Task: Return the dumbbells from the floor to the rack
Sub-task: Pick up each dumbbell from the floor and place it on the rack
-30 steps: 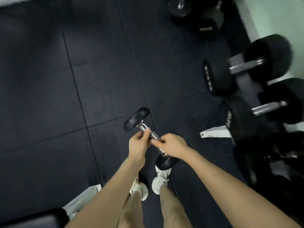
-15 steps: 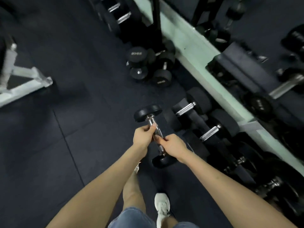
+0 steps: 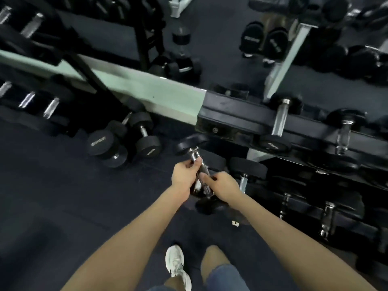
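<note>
A black dumbbell [image 3: 190,144] with a chrome handle hangs in front of me, one head up and away, the other head low near my legs. My left hand [image 3: 184,175] grips the upper part of the handle. My right hand [image 3: 220,185] grips the lower part. The black dumbbell rack [image 3: 235,118] stands just beyond and to the right of the dumbbell, with several dumbbells lying on its upper and lower tiers.
Several black dumbbells [image 3: 123,141] lie on the dark rubber floor [image 3: 52,185] to the left of the rack. A pale green ledge [image 3: 147,89] runs along a mirror behind them. My white shoe [image 3: 176,265] is below.
The view has swung towards the rack, which now sits right in front. Both hands keep their grip on the dumbbell, now close to the rack's left end.
</note>
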